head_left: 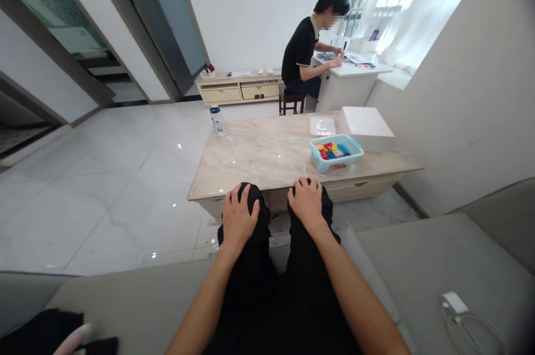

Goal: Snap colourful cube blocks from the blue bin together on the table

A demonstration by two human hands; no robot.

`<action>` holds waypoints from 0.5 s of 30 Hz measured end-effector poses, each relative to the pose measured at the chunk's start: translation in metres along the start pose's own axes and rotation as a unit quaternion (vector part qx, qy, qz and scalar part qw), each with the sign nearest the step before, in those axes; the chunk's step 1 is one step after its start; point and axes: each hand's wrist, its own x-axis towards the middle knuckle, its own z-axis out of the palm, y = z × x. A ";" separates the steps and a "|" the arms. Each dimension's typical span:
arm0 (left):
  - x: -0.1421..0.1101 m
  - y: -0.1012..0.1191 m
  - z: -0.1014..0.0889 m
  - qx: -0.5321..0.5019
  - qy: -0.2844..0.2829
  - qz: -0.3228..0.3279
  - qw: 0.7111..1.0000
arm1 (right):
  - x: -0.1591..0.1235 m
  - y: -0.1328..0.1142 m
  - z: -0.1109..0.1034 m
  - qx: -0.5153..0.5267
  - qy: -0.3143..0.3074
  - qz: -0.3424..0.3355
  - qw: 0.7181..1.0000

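Observation:
My left hand (239, 220) rests palm down on my left knee, its fingers spread over the black trousers (251, 288). On the other knee lies my right hand (308, 203), also with fingers apart and nothing held. Just beyond both knees stands a marble-topped coffee table (263, 149). A light blue plastic basket (336, 163) sits on it, forward and right of my right hand, filled with colourful toy building pieces (330, 150). Behind the basket are a white lid (322, 126) and a white box (368, 123). A clear bottle with a blue cap (218, 121) stands at the far left corner.
Grey sofa seating (443, 266) surrounds me, with a white charger and cable (455, 303) at right. Dark cloth (45, 332) lies at lower left beside a blurred pale object. Another person (303, 51) sits at a white desk (351, 84); a low cabinet (221, 93) lines the wall.

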 end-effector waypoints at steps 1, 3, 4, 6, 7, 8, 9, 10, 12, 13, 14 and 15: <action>-0.001 -0.001 -0.001 -0.002 0.004 -0.001 1.000 | 0.000 -0.005 0.000 -0.007 -0.002 -0.009 1.000; -0.003 -0.004 0.001 -0.010 0.008 -0.001 1.000 | 0.000 -0.013 0.001 -0.016 -0.005 -0.022 1.000; -0.004 -0.005 0.003 -0.014 0.006 -0.001 1.000 | 0.000 -0.017 0.001 -0.017 -0.007 -0.027 0.999; -0.008 -0.010 0.010 -0.021 0.000 -0.004 1.000 | 0.000 -0.023 0.002 -0.016 -0.013 -0.038 0.999; -0.010 -0.013 0.015 -0.022 -0.004 -0.008 1.000 | 0.000 -0.026 0.002 -0.015 -0.016 -0.043 0.999; -0.011 -0.016 0.019 -0.023 -0.008 -0.011 1.000 | -0.001 -0.028 0.003 -0.014 -0.018 -0.047 0.999; -0.013 -0.019 0.023 -0.023 -0.012 -0.013 1.000 | -0.001 -0.031 0.004 -0.013 -0.020 -0.050 0.998; -0.015 -0.022 0.027 -0.025 -0.015 -0.015 0.999 | -0.001 -0.034 0.005 -0.011 -0.020 -0.050 0.999; -0.016 -0.028 0.035 -0.028 -0.017 -0.015 0.999 | 0.000 -0.040 0.009 -0.005 -0.016 -0.043 0.999; -0.017 -0.030 0.039 -0.030 -0.017 -0.014 0.999 | 0.001 -0.043 0.011 -0.003 -0.014 -0.040 0.999; -0.017 -0.033 0.042 -0.032 -0.016 -0.014 0.999 | 0.002 -0.046 0.014 -0.003 -0.013 -0.037 0.999; -0.017 -0.035 0.046 -0.033 -0.015 -0.016 0.999 | 0.002 -0.049 0.016 -0.002 -0.013 -0.037 0.999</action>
